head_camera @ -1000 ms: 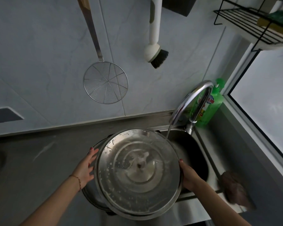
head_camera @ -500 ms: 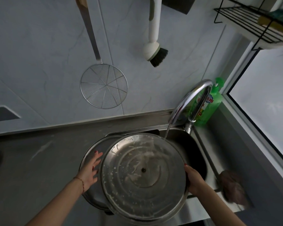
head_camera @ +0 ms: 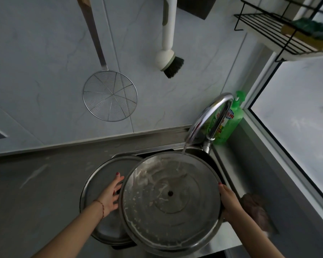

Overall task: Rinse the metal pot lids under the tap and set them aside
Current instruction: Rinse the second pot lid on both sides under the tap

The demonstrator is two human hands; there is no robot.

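Note:
A large round metal pot lid (head_camera: 171, 202), underside up and streaked with white suds, is held over the sink. My left hand (head_camera: 111, 195) grips its left rim and my right hand (head_camera: 228, 200) grips its right rim. Water runs from the curved tap (head_camera: 209, 118) onto the lid's far edge. A second metal lid (head_camera: 103, 175) lies flat beneath and to the left, partly covered by the held lid.
The sink (head_camera: 207, 155) sits at the right end of a grey counter (head_camera: 35, 192). A green soap bottle (head_camera: 229, 120) stands behind the tap. A brownish cloth (head_camera: 255, 209) lies right of the sink. A wire skimmer (head_camera: 110, 95) and a brush (head_camera: 169, 60) hang on the wall.
The held lid has shifted right and down so the water stream now lands on its far edge. More of the second lid shows at the left.

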